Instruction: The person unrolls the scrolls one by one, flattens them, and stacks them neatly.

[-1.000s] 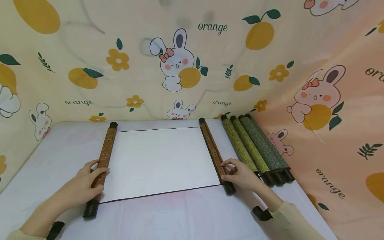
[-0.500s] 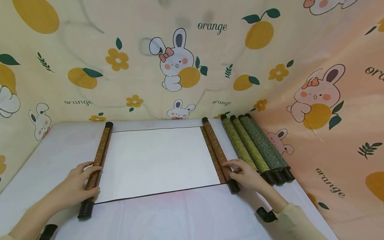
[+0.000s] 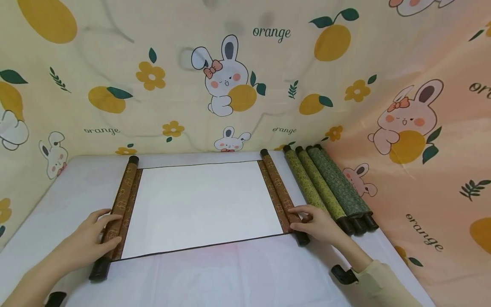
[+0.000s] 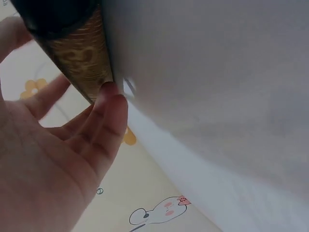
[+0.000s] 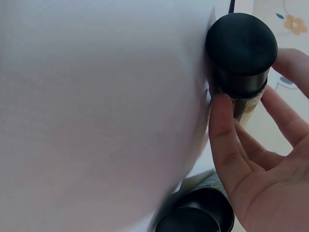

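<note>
A scroll lies unrolled on the table, its white sheet (image 3: pixel 199 204) flat between two brown patterned rollers with black end caps. My left hand (image 3: pixel 86 238) grips the left roller (image 3: pixel 123 192) near its front end, thumb on the near side. On the other side, my right hand (image 3: pixel 316 224) holds the right roller (image 3: pixel 277 181) just behind its front cap. A brown patterned strip shows along the inner side of each roller. Close up in the left wrist view are a black end cap (image 4: pixel 58 14) and curled fingers. Fingers surround the other cap (image 5: pixel 241 43) in the right wrist view.
Several rolled scrolls lie side by side at the right: yellow-green ones (image 3: pixel 304 181) and darker green ones (image 3: pixel 339 183). They sit close to my right hand. White cloth (image 3: pixel 215 277) covers the table, and a printed curtain (image 3: pixel 153 111) rises behind it.
Both hands have moved apart with their rollers, the left one leftward and the right one slightly rightward. The scroll is spread wider, and brown strips now show inside both rollers.
</note>
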`<state>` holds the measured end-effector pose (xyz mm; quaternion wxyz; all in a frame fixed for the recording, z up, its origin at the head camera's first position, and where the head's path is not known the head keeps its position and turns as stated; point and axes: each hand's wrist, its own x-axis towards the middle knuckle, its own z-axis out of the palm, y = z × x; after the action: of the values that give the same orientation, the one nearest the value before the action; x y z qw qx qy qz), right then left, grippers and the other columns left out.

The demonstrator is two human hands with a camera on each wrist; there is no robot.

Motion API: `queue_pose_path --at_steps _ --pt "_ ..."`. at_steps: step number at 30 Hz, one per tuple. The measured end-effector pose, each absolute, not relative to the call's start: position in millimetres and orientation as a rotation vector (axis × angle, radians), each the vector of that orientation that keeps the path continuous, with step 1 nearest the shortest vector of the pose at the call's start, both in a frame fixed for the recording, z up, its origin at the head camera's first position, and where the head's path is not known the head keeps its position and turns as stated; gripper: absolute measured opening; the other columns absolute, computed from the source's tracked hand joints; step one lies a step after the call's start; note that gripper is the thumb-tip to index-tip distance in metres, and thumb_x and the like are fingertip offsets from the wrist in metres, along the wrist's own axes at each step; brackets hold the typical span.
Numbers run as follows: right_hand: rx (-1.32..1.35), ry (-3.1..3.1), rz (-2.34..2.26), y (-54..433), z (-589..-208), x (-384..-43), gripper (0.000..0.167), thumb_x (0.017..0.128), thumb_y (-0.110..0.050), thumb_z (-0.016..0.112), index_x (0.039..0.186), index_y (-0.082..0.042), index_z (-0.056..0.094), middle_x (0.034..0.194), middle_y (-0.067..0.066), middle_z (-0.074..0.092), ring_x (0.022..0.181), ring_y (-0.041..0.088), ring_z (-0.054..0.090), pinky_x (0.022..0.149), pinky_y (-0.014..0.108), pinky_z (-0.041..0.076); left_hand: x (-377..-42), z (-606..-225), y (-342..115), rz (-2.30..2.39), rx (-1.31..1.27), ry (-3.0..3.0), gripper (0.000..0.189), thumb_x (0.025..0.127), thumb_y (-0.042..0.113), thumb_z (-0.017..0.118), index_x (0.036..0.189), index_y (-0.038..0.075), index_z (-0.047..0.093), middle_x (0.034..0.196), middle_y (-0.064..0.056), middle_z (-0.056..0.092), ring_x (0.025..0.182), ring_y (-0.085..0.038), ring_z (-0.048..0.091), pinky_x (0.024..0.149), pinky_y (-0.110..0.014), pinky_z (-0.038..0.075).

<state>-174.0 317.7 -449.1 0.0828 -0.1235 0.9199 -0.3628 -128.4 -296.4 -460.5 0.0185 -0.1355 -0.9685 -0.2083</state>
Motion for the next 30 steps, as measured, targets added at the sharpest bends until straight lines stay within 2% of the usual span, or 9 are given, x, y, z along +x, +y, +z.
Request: queue_pose_path --at_steps 5,11,13,17,19,22,24,26,30 --pt "-0.333 2.724 -1.114 317 -448 -174 0.046 0.09 -0.024 0.083 0.133 -0.015 0.07 0.137 0.017 0.062 0.074 0.015 0.059 0.058 0.03 0.046 -126 -464 -300 -0.591 -0.36 -3.024 0.084 0.083 0.039 0.087 0.138 -0.01 0.049 0.14 -0.044 0.039 0.12 -0.064 0.047 0.094 -0.076 0.042" --pt "-0.314 2.697 -1.132 317 -447 -176 0.046 0.092 -0.02 0.081 0.136 -0.015 0.068 0.135 0.017 0.064 0.063 0.014 0.053 0.053 0.03 0.043 -126 -468 -305 -0.64 -0.365 -2.992 0.084 0.078 0.025 0.091 0.137 -0.015 0.046 0.132 -0.045 0.045 0.112 -0.06 0.054 0.091 -0.073 0.046" --pt "-0.306 2.698 -1.132 317 -447 -175 0.046 0.093 -0.018 0.08 0.136 -0.015 0.067 0.137 0.019 0.064 0.066 0.015 0.057 0.054 0.03 0.044 -127 -468 -305 -0.669 -0.356 -2.993 0.082 0.078 0.019 0.089 0.138 -0.016 0.045 0.131 -0.046 0.045 0.112 -0.062 0.052 0.09 -0.074 0.046" --pt "-0.332 2.718 -1.124 316 -447 -174 0.047 0.093 -0.016 0.079 0.138 -0.013 0.067 0.138 0.023 0.063 0.071 0.012 0.063 0.054 0.029 0.045 -129 -468 -307 -0.696 -0.359 -3.017 0.078 0.077 0.012 0.085 0.14 -0.013 0.047 0.13 -0.048 0.042 0.104 -0.059 0.057 0.081 -0.069 0.052" --pt "-0.347 2.727 -1.112 316 -447 -174 0.047 0.093 -0.015 0.078 0.139 -0.013 0.067 0.127 0.021 0.067 0.066 0.009 0.059 0.052 0.028 0.043 -130 -468 -309 -0.697 -0.366 -3.026 0.074 0.077 0.012 0.083 0.14 -0.011 0.051 0.129 -0.049 0.041 0.099 -0.056 0.059 0.076 -0.066 0.054" --pt "-0.354 2.736 -1.096 315 -447 -174 0.047 0.094 -0.012 0.075 0.14 -0.013 0.067 0.1 0.012 0.07 0.056 0.006 0.045 0.049 0.026 0.037 -131 -468 -311 -0.7 -0.372 -3.029 0.072 0.075 0.011 0.082 0.138 -0.009 0.055 0.128 -0.052 0.04 0.096 -0.054 0.06 0.072 -0.062 0.054" --pt "-0.355 2.746 -1.09 315 -447 -173 0.046 0.094 -0.01 0.073 0.139 -0.013 0.068 0.085 0.004 0.064 0.052 0.006 0.036 0.048 0.025 0.034 -133 -468 -311 -0.697 -0.366 -3.034 0.073 0.074 0.012 0.083 0.138 -0.009 0.056 0.128 -0.052 0.041 0.096 -0.054 0.06 0.072 -0.061 0.054" --pt "-0.356 2.759 -1.09 314 -447 -173 0.045 0.093 -0.009 0.071 0.138 -0.013 0.069 0.074 -0.001 0.057 0.052 0.006 0.033 0.048 0.025 0.033 -136 -468 -312 -0.691 -0.362 -3.029 0.073 0.073 0.013 0.084 0.137 -0.01 0.057 0.128 -0.052 0.041 0.094 -0.054 0.06 0.069 -0.059 0.055" --pt "-0.343 2.782 -1.102 311 -449 -173 0.045 0.092 -0.008 0.072 0.137 -0.012 0.07 0.064 -0.006 0.043 0.051 0.006 0.029 0.048 0.024 0.031 -143 -466 -311 -0.699 -0.363 -3.019 0.074 0.071 0.012 0.084 0.136 -0.01 0.058 0.127 -0.053 0.041 0.088 -0.046 0.058 0.063 -0.047 0.052"
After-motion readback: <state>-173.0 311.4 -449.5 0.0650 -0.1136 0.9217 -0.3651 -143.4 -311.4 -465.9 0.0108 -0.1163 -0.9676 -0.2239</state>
